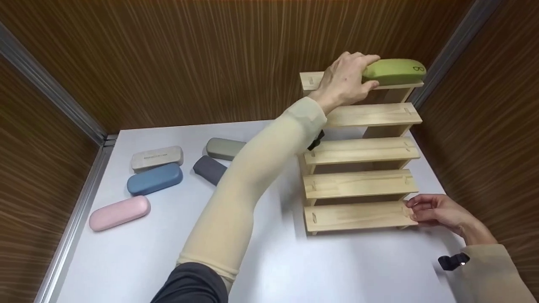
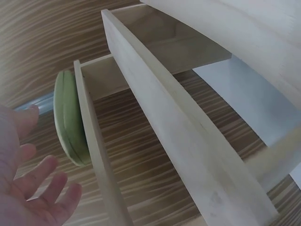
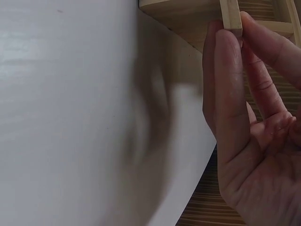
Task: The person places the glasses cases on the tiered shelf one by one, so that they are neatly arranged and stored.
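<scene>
A green glasses case [image 1: 396, 70] with a small spectacles print lies along the right part of the top step of a wooden tiered shelf [image 1: 358, 216]. My left hand [image 1: 345, 80] is at the case's left end, fingers spread. The left wrist view shows a gap between those loosely bent fingers [image 2: 63, 200] and the case. At the lowest step, my right hand [image 1: 442, 214] pinches the board's right front corner between thumb and fingers, as the right wrist view confirms at the board edge [image 3: 230, 14].
On the white table [image 1: 269, 273] at left lie a pink case [image 1: 120, 213], a blue case [image 1: 155, 179] and a pale beige case [image 1: 157, 158]. A grey-green case [image 1: 225, 148] and a dark grey case [image 1: 209, 169] are partly behind my left sleeve. Wood-grain walls [image 1: 189, 63] enclose the table.
</scene>
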`<state>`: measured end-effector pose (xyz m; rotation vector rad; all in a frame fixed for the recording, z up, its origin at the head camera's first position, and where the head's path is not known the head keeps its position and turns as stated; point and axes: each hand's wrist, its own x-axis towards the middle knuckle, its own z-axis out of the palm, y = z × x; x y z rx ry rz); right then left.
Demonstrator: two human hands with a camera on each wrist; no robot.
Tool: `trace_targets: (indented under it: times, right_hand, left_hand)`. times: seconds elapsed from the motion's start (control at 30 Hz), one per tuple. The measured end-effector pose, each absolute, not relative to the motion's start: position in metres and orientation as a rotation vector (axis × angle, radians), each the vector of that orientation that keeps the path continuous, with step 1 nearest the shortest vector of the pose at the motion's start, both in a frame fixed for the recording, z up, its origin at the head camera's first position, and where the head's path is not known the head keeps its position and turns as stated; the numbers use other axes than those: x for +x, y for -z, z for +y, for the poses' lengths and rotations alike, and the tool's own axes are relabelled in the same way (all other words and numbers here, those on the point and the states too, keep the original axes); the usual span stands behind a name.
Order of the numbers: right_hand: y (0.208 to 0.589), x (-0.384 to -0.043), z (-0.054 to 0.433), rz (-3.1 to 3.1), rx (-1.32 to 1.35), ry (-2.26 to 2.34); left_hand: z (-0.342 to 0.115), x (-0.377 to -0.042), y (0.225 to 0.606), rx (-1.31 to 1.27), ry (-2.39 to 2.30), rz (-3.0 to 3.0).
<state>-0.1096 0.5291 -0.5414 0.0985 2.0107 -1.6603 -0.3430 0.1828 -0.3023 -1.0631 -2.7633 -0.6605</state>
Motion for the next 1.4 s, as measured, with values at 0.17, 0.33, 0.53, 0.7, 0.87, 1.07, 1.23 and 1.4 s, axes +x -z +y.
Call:
trace_targets:
  times: [0.17, 0.33, 0.53, 0.7, 0.87, 1.07, 1.23, 1.4]
  right_hand:
    - [0.539, -0.110, 0.530, 2.024, 0.097, 1.654]
    - [0.539, -0.111, 0.531, 2.032, 0.095, 1.640]
    - [0.538, -0.111, 0.532, 2.030, 0.093, 1.646]
    - [0.538, -0.110, 0.534, 2.028, 0.100, 1.647]
    - [0.539, -0.109, 0.535, 2.014, 0.114, 1.662]
    - [0.541, -0.110, 0.535, 2.005, 0.115, 1.674]
    - [0.544, -0.111, 0.534, 2.006, 0.107, 1.681]
    - [0.546, -0.111, 0.534, 2.007, 0.096, 1.692]
  left_hand:
    - [0.164, -0.339, 0.303, -1.089, 0.722, -2.747]
    - [0.142, -0.336, 0.305, -1.113, 0.768, -2.714]
    - [0.115, -0.336, 0.303, -1.128, 0.830, -2.662]
    - [0.092, -0.338, 0.308, -1.130, 0.907, -2.616]
    - [0.066, -0.338, 0.319, -1.172, 0.951, -2.547]
    - [0.034, -0.337, 0.332, -1.208, 0.898, -2.545]
    - [0.006, -0.335, 0.340, -1.172, 0.919, -2.578]
    - [-0.020, -0.334, 0.347, -1.138, 0.969, -2.586]
